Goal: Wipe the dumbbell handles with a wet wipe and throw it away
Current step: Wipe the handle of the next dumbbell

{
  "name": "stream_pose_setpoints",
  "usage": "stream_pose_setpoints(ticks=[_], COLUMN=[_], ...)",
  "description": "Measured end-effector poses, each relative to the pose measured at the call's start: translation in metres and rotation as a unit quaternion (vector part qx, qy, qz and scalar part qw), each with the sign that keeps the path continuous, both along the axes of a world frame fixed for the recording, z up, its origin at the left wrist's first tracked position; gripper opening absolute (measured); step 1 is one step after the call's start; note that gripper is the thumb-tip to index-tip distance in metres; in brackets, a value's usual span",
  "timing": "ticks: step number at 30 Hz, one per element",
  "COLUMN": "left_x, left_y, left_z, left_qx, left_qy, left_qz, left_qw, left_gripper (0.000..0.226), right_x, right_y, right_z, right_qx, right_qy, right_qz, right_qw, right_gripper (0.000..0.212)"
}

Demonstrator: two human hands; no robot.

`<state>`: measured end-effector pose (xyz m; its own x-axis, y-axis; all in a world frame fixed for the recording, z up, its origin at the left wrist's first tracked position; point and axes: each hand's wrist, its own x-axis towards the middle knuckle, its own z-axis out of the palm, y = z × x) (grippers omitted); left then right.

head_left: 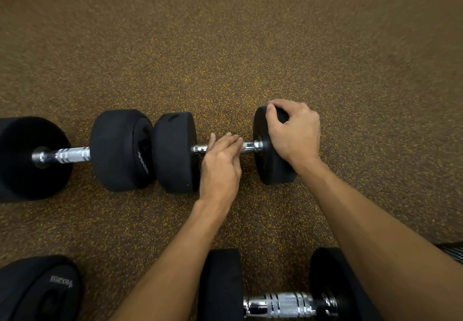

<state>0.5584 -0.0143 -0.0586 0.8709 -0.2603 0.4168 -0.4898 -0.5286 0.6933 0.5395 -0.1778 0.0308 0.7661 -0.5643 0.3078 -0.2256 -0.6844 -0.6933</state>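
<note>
A black dumbbell with a chrome handle [250,145] lies across the speckled floor in the middle of the head view. My left hand [220,167] lies over the handle with its fingers fairly straight, next to the left weight head [175,152]. My right hand [293,135] grips the top of the right weight head [273,170], fingers curled over its rim. No wet wipe shows; anything under my left palm is hidden.
A second dumbbell [70,155] lies end to end with it on the left, heads touching. A third dumbbell [280,304] lies close to me under my right forearm, and another weight head [40,290] sits at the bottom left. Brown speckled rubber floor [225,45] stretches beyond.
</note>
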Motion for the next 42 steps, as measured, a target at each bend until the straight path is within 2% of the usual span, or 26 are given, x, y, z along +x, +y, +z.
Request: stream_pose_setpoints(ticks=[5,11,17,22,27,33,37,42], left_x=[0.0,0.006,-0.004,0.006,-0.006,-0.001,0.0,0.008], left_y=[0.002,0.001,0.011,-0.003,0.01,-0.001,0.011,0.017], left_z=[0.007,0.019,0.012,0.025,0.012,0.022,0.006,0.018], left_qx=[-0.009,0.04,0.011,0.065,0.03,0.049,0.085,0.18], left_qy=[0.014,0.03,0.014,0.05,0.002,0.041,0.002,0.057], left_qz=[0.008,0.013,0.008,0.03,0.001,0.023,-0.033,-0.104], left_qw=[1.0,0.999,1.0,0.996,1.0,0.998,0.996,0.977], left_gripper=[0.019,0.019,0.02,0.021,0.023,0.025,0.039,0.073], right_x=[0.0,0.0,0.001,0.001,0.001,0.002,0.002,0.002], right_y=[0.001,0.002,0.001,0.001,0.0,0.001,0.0,0.0], right_z=[0.001,0.002,-0.001,0.0,-0.001,-0.001,-0.001,-0.003], right_qx=[0.008,0.009,0.007,0.005,0.008,0.008,0.005,0.004], right_qy=[0.0,0.002,-0.008,-0.002,-0.008,-0.005,-0.008,-0.009], right_qz=[-0.003,-0.004,-0.006,-0.004,-0.008,-0.006,-0.009,-0.012], right_qw=[1.0,1.0,1.0,1.0,1.0,1.0,1.0,1.0], right_gripper=[0.029,0.027,0.032,0.029,0.03,0.03,0.032,0.033])
